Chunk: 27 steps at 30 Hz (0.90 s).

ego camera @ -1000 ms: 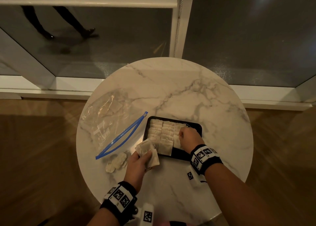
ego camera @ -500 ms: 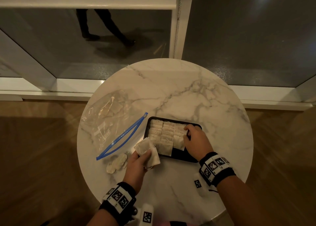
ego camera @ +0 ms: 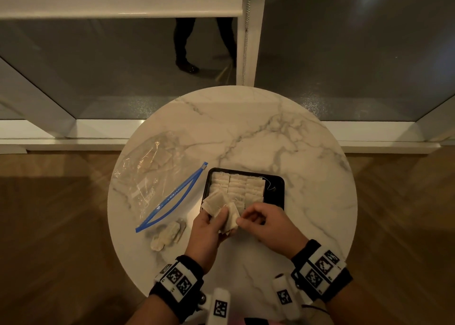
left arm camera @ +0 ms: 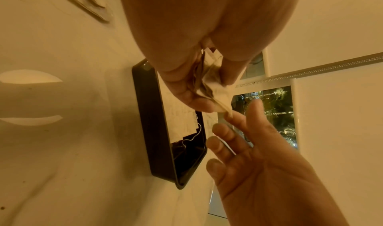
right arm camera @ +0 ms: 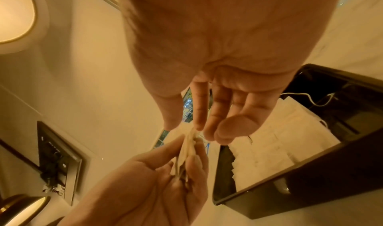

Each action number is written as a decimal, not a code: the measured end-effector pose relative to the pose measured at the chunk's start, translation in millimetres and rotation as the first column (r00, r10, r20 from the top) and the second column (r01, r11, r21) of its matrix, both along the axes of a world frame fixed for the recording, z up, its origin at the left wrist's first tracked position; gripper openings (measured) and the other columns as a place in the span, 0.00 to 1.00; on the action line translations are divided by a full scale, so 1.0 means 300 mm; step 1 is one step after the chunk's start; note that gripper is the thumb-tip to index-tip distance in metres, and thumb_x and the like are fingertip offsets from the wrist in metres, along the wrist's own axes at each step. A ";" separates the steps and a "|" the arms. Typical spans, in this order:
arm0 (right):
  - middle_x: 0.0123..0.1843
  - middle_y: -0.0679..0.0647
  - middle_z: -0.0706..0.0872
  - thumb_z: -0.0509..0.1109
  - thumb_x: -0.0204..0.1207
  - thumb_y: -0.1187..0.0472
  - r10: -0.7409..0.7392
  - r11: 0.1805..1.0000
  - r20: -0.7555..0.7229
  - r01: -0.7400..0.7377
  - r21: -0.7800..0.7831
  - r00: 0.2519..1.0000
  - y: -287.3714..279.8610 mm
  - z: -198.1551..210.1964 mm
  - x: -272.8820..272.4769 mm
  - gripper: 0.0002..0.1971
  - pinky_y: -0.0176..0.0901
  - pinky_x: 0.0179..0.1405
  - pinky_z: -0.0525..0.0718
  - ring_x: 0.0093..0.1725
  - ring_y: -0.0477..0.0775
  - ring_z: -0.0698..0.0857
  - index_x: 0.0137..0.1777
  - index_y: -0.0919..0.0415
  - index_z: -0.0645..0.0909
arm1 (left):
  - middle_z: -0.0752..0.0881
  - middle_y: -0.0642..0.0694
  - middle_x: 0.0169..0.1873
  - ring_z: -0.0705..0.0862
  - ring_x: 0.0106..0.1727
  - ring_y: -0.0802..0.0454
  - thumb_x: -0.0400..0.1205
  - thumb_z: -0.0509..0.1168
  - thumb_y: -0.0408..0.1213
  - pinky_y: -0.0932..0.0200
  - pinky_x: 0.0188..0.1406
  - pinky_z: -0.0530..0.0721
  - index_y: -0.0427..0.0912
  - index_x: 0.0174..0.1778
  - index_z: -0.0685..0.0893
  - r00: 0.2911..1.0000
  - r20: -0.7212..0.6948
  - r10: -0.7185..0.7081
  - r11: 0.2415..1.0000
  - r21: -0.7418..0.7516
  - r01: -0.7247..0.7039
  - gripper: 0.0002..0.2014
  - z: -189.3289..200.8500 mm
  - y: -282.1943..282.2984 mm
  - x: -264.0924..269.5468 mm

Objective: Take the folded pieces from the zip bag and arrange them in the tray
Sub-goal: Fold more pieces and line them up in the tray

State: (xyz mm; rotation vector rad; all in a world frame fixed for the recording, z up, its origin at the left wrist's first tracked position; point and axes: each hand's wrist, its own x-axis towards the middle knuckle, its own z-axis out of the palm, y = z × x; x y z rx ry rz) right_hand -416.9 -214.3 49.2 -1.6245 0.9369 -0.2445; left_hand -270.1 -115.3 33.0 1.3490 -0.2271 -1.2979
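My left hand grips a small stack of beige folded pieces just in front of the black tray's near left corner. My right hand reaches in from the right with loosely extended fingers. Its index fingertip touches the corner of the outermost piece, and the thumb stands apart. Three neat rows of folded pieces fill the tray's left part; its right strip is bare, with a loose white thread. The clear zip bag with a blue zipper lies open to the left, a few pieces still inside.
A few loose pieces lie on the round marble table near the bag's mouth. The table stands against a glass wall with a white frame. A person's dark legs show behind the glass.
My right hand left the tray's rows and came back toward me to the stack in my left hand. My left hand lifted the stack slightly toward the tray. The legs behind the glass walked right.
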 end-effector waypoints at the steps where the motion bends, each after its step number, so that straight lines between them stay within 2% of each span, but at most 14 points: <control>1: 0.37 0.47 0.89 0.79 0.74 0.51 -0.004 1.000 -0.001 0.004 0.003 1.000 0.004 0.000 0.008 0.06 0.31 0.34 0.81 0.35 0.40 0.84 0.44 0.50 0.87 | 0.90 0.42 0.61 0.89 0.62 0.43 0.88 0.62 0.34 0.53 0.50 0.88 0.45 0.72 0.80 1.000 0.003 -0.003 1.000 -0.008 0.003 0.16 0.005 -0.002 -0.005; 5: 0.33 0.47 0.87 0.78 0.74 0.54 -0.041 0.999 -0.003 0.040 -0.020 0.999 0.016 -0.002 0.021 0.05 0.30 0.32 0.80 0.31 0.38 0.82 0.41 0.53 0.87 | 0.91 0.42 0.60 0.90 0.60 0.44 0.87 0.64 0.33 0.55 0.48 0.88 0.44 0.70 0.81 1.000 0.013 -0.007 1.000 -0.020 0.007 0.15 0.013 -0.006 -0.015; 9: 0.30 0.43 0.85 0.78 0.75 0.57 -0.104 0.994 0.012 0.104 0.024 0.995 0.026 -0.018 0.011 0.05 0.32 0.29 0.78 0.29 0.38 0.81 0.39 0.52 0.86 | 0.91 0.42 0.60 0.90 0.58 0.45 0.88 0.62 0.34 0.55 0.46 0.88 0.44 0.71 0.81 1.000 -0.012 -0.007 1.000 0.002 0.007 0.15 0.009 0.000 -0.018; 15: 0.32 0.47 0.86 0.78 0.74 0.60 -0.118 0.992 0.029 0.117 0.043 0.993 0.028 -0.029 -0.012 0.06 0.36 0.32 0.82 0.29 0.39 0.81 0.37 0.51 0.86 | 0.90 0.41 0.61 0.89 0.63 0.42 0.89 0.61 0.36 0.46 0.57 0.86 0.43 0.71 0.82 0.998 -0.056 0.008 0.999 0.031 -0.006 0.15 -0.003 0.012 -0.024; 19: 0.32 0.54 0.86 0.76 0.74 0.65 -0.194 0.975 0.064 0.185 0.126 0.979 0.033 -0.033 -0.022 0.10 0.45 0.32 0.86 0.30 0.49 0.83 0.35 0.51 0.84 | 0.90 0.40 0.61 0.89 0.62 0.40 0.90 0.60 0.37 0.43 0.58 0.87 0.41 0.71 0.82 0.995 -0.090 0.036 0.998 0.048 -0.031 0.15 -0.007 0.012 -0.021; 22: 0.36 0.63 0.88 0.75 0.76 0.68 -0.232 0.954 0.065 0.213 0.211 0.971 0.036 -0.028 -0.030 0.06 0.50 0.35 0.89 0.33 0.54 0.85 0.40 0.58 0.84 | 0.91 0.41 0.59 0.90 0.60 0.42 0.90 0.59 0.37 0.44 0.59 0.88 0.42 0.69 0.83 0.998 -0.065 0.028 0.999 0.049 -0.025 0.14 -0.006 0.016 -0.013; 24: 0.38 0.59 0.90 0.75 0.76 0.67 -0.205 0.949 0.071 0.181 0.257 0.976 0.040 -0.024 -0.033 0.03 0.48 0.38 0.90 0.36 0.54 0.88 0.47 0.60 0.85 | 0.91 0.41 0.58 0.90 0.59 0.43 0.90 0.60 0.35 0.46 0.54 0.89 0.41 0.69 0.83 1.000 -0.018 0.002 0.999 0.045 -0.001 0.14 -0.004 0.019 -0.014; 27: 0.43 0.55 0.93 0.74 0.78 0.64 -0.186 0.949 0.073 0.160 0.272 0.980 0.053 -0.019 -0.026 0.06 0.44 0.38 0.90 0.42 0.53 0.92 0.53 0.59 0.85 | 0.91 0.40 0.58 0.90 0.58 0.43 0.89 0.60 0.35 0.51 0.49 0.90 0.39 0.71 0.82 0.999 0.010 -0.034 0.999 0.037 0.033 0.15 -0.003 0.020 -0.024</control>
